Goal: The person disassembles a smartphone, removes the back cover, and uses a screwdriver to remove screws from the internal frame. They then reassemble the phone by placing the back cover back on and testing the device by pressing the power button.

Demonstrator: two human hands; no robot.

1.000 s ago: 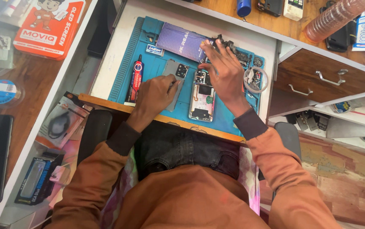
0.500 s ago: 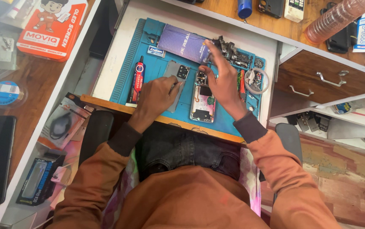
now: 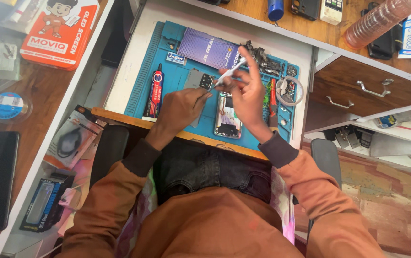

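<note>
The person sits over a blue work mat on the bench, with an opened phone lying flat on it, its insides facing up, just below the two hands. The right hand has its fingers pinched narrow around a slim white tool whose tip points toward the grey back cover. That cover lies beside the phone, partly under the left hand, whose fingers curl down onto it; whether they grip it or only press on it cannot be told.

To do this step well, the left hand should pin the part flat so it cannot slide, while the tool works at a shallow angle with light pressure, since thin parts probably bend or scratch easily. The black and red glue tube sits near the left wrist and the small loose parts lie beyond the right hand; both wrists should stay clear of them
</note>
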